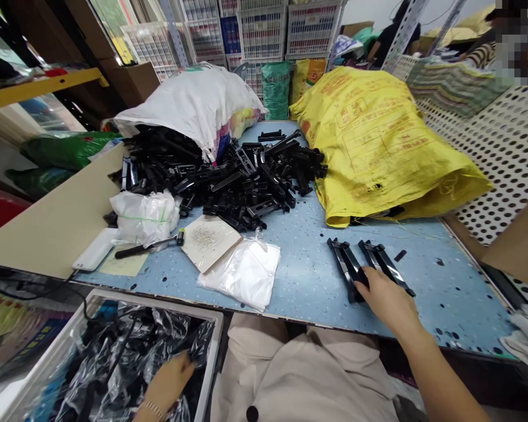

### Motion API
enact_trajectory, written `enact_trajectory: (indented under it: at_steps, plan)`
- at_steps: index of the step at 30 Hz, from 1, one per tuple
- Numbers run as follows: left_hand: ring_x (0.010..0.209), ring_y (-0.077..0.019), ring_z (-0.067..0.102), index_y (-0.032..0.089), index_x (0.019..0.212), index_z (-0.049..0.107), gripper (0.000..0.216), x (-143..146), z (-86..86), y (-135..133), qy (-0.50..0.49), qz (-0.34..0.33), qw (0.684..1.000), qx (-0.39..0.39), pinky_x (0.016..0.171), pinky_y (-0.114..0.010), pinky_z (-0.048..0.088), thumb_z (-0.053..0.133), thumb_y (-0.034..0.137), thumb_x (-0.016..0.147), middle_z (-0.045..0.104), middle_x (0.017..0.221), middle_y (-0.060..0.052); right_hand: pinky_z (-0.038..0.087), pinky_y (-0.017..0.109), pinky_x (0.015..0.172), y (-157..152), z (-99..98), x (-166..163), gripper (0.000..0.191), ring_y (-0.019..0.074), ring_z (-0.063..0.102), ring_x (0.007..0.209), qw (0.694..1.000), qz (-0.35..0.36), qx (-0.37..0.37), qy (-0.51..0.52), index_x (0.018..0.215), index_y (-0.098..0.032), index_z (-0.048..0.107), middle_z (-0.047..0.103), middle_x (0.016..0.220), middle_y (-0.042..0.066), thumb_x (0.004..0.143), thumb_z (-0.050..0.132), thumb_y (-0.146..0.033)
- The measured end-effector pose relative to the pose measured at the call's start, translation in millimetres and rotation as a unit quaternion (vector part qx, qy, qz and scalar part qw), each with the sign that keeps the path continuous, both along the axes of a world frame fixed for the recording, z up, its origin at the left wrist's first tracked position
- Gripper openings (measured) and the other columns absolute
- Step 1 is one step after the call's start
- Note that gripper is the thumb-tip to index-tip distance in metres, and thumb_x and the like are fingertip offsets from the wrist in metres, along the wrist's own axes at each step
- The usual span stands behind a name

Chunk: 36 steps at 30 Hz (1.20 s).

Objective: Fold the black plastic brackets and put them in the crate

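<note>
My right hand (389,305) is at the right of the blue table, its fingers closed on a long black plastic part (345,266) in the nearer left pair. Just beside it lies a second pair of black plastic parts (381,261), partly behind the fingers. My left hand (169,378), with a band at the wrist, is low over a white crate (217,334) full of black parts in clear plastic bags (127,351). Its fingers are curled, and whatever they hold, if anything, cannot be made out.
A heap of black plastic parts (246,181) spills from a white sack (189,99). A yellow sack (365,140) stands at right. Clear bags (246,272), a square board (211,240), a small hammer (145,247) and a white box-like device (94,249) lie at left. People work behind.
</note>
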<state>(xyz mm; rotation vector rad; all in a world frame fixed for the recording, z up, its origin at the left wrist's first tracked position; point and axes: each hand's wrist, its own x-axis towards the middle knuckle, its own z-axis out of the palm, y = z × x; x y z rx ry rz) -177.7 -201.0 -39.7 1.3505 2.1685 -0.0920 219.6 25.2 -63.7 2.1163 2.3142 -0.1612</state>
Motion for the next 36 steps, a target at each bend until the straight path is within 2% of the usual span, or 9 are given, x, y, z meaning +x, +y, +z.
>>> enact_trajectory:
  at_steps: [2, 5, 8, 15, 20, 23, 27, 33, 36]
  plan:
    - [0.074, -0.0178, 0.062, 0.015, 0.077, 0.06, 0.024, 18, -13.9, 52, 0.002, -0.055, 0.997, 0.05, 0.074, -0.032, 0.049, 0.046, 0.025, 0.094, 0.063, 0.073, -0.003, 0.048, 0.04, 0.072, 2, -4.9, -7, 0.034, 0.0319, 0.064, 0.094, 0.997, 0.012, -0.003, 0.076, 0.114, -0.015, 0.059, 0.065, 0.111, 0.017, 0.087, 0.047, -0.032]
    - [0.086, -0.0241, 0.061, 0.016, 0.078, 0.061, 0.022, 56, -21.7, 119, 0.016, -0.14, 0.962, 0.234, 0.077, -0.035, 0.046, 0.054, 0.034, 0.088, 0.064, 0.083, -0.009, 0.048, 0.036, 0.074, 1, -13.5, -17, 0.039, 0.0274, 0.065, 0.091, 0.969, 0.017, -0.032, 0.242, 0.115, -0.017, 0.059, 0.067, 0.105, 0.012, 0.084, 0.05, -0.039]
    - [0.093, -0.0264, 0.058, 0.016, 0.083, 0.063, 0.009, 81, -23.1, 153, -0.004, -0.14, 0.94, 0.31, 0.078, -0.035, 0.044, 0.058, 0.023, 0.083, 0.063, 0.089, -0.011, 0.048, 0.032, 0.064, -6, -18.4, -32, 0.044, 0.0218, 0.063, 0.074, 0.912, -0.026, -0.102, 0.396, 0.115, -0.019, 0.059, 0.067, 0.089, 0.006, 0.079, 0.056, -0.045]
    - [0.064, -0.0139, 0.054, 0.018, 0.056, 0.052, 0.024, 52, -27.0, 164, -0.255, 0.028, 0.925, 0.279, 0.063, -0.026, 0.041, 0.062, 0.027, 0.076, 0.055, 0.065, 0.001, 0.046, 0.025, 0.061, -18, -2.0, -91, 0.038, 0.0149, 0.058, 0.073, 0.685, -0.091, -0.245, 0.68, 0.104, -0.022, 0.066, 0.065, 0.083, 0.001, 0.072, 0.072, -0.041]
    - [0.063, -0.0133, 0.055, 0.018, 0.055, 0.055, 0.022, 45, -24.4, 166, -0.286, 0.041, 0.918, 0.27, 0.062, -0.025, 0.041, 0.061, 0.03, 0.074, 0.056, 0.063, 0.002, 0.051, 0.029, 0.067, -14, 8.1, -136, 0.023, 0.0127, 0.055, 0.065, 0.51, -0.082, -0.329, 0.791, 0.081, -0.021, 0.068, 0.062, 0.074, -0.002, 0.066, 0.08, -0.035]
    - [0.062, -0.013, 0.053, 0.018, 0.057, 0.055, 0.02, 49, -25.0, 165, -0.283, 0.064, 0.915, 0.28, 0.06, -0.024, 0.039, 0.06, 0.029, 0.073, 0.055, 0.061, 0.003, 0.052, 0.04, 0.08, -13, 11.4, -156, 0.022, 0.0155, 0.058, 0.07, 0.44, -0.073, -0.348, 0.824, 0.077, -0.021, 0.068, 0.065, 0.075, 0.0, 0.064, 0.082, -0.032]
    - [0.06, -0.0121, 0.051, 0.018, 0.062, 0.055, 0.014, 50, -29.3, 162, -0.294, 0.081, 0.907, 0.289, 0.058, -0.023, 0.038, 0.056, 0.025, 0.074, 0.056, 0.061, 0.003, 0.051, 0.047, 0.086, -10, 9.1, -175, 0.02, 0.0144, 0.058, 0.066, 0.393, -0.08, -0.365, 0.84, 0.073, -0.022, 0.067, 0.065, 0.071, -0.002, 0.065, 0.082, -0.033]
    - [0.056, -0.0107, 0.052, 0.019, 0.072, 0.047, 0.008, 48, -37.3, 161, -0.337, 0.106, 0.884, 0.306, 0.055, -0.021, 0.041, 0.055, 0.021, 0.075, 0.054, 0.062, 0.005, 0.052, 0.044, 0.084, -5, -1.4, -192, 0.023, 0.0117, 0.056, 0.06, 0.395, -0.098, -0.348, 0.844, 0.072, -0.02, 0.066, 0.065, 0.069, -0.003, 0.062, 0.084, -0.032]
    - [0.063, -0.0124, 0.057, 0.019, 0.077, 0.05, 0.003, 45, -25.8, 156, -0.339, 0.081, 0.879, 0.326, 0.061, -0.024, 0.046, 0.051, 0.016, 0.077, 0.058, 0.069, 0.002, 0.054, 0.04, 0.079, -6, -1.8, -193, 0.024, 0.0123, 0.057, 0.062, 0.405, -0.107, -0.338, 0.843, 0.074, -0.02, 0.066, 0.064, 0.07, -0.003, 0.062, 0.084, -0.031]
